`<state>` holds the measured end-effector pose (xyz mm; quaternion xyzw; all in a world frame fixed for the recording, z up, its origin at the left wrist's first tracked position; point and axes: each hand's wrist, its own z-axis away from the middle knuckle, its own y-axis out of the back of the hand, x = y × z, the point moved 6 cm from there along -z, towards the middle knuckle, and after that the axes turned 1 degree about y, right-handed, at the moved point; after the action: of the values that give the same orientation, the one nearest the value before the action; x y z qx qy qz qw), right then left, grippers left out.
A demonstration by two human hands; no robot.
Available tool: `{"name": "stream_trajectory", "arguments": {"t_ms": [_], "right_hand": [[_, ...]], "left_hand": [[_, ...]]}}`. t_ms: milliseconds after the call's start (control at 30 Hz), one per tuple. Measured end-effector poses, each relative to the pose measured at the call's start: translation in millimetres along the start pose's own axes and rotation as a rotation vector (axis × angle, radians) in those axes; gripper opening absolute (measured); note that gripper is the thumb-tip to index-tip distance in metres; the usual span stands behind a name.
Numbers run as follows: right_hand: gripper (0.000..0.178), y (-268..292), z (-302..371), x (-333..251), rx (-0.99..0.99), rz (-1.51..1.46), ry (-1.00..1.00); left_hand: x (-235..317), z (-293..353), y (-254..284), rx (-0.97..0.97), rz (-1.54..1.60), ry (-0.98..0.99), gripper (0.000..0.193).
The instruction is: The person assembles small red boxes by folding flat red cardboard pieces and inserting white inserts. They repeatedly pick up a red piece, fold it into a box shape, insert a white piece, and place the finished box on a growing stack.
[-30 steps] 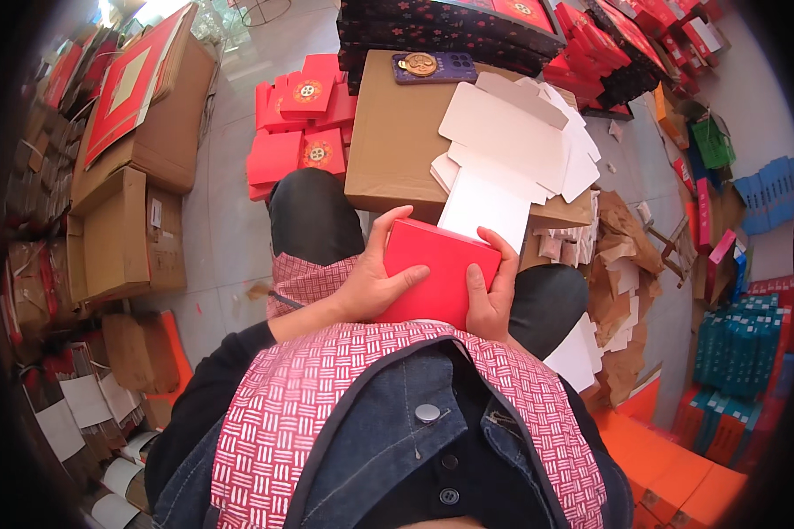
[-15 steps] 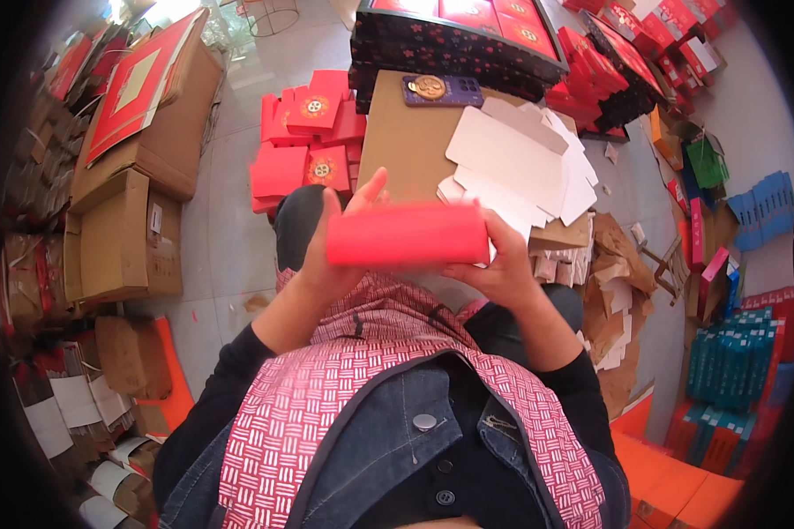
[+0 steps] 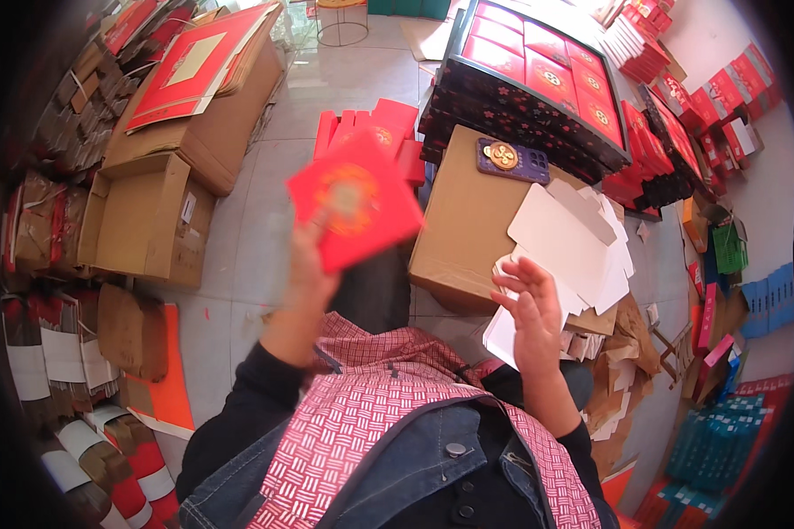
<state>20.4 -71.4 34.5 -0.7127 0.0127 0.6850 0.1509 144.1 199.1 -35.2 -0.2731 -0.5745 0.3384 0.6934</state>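
My left hand [image 3: 310, 269] is raised and grips a red square box [image 3: 355, 199] with a gold round emblem on its lid, blurred from motion. It hangs over the floor in front of a pile of similar red boxes [image 3: 381, 130]. My right hand [image 3: 533, 310] is empty with fingers spread, hovering at the near edge of a stack of flat white card blanks [image 3: 563, 242]. Those blanks lie on a brown cardboard carton [image 3: 460, 225]. A purple phone [image 3: 513, 160] with a gold disc rests at the carton's far side.
A large dark tray of red boxes [image 3: 538, 79] stands behind the carton. An open empty cardboard box [image 3: 146, 220] and flattened cartons [image 3: 203, 75] line the left. Stacks of red boxes [image 3: 679, 115] and blue packs [image 3: 715, 441] crowd the right. Cardboard scraps [image 3: 626, 370] lie beside my right knee.
The red box was in both hands near my lap. Now only my left hand holds it, lifted up and to the left, and my right hand has let go and moved toward the white blanks.
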Motion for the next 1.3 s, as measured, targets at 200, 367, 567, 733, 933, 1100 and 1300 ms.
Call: {"name": "stream_trajectory", "arguments": {"t_ms": [200, 367, 567, 733, 933, 1100, 1300], "right_hand": [[0.036, 35, 18, 27, 0.161, -0.059, -0.222], [0.033, 22, 10, 32, 0.141, 0.022, -0.322], [0.032, 10, -15, 27, 0.044, 0.105, -0.264], [0.031, 15, -19, 35, 0.052, 0.116, -0.319], [0.031, 15, -24, 40, 0.050, 0.115, -0.322], [0.030, 9, -21, 48, 0.038, 0.093, -0.368], [0.025, 14, -17, 38, 0.045, 0.147, -0.321]], "left_hand": [[3, -129, 136, 0.242, -0.476, -0.076, 0.041], [-77, -187, 132, 0.026, -0.831, 0.080, 0.045], [-163, -200, 116, -0.118, -0.903, 0.278, 0.046], [-125, -189, 107, -0.070, -0.769, 0.137, 0.051], [-23, -191, 178, 0.016, -0.670, 0.219, 0.043], [-12, -216, 238, 0.194, -1.285, 0.156, 0.073], [-19, -226, 227, 0.291, -1.634, -0.095, 0.083]]}}
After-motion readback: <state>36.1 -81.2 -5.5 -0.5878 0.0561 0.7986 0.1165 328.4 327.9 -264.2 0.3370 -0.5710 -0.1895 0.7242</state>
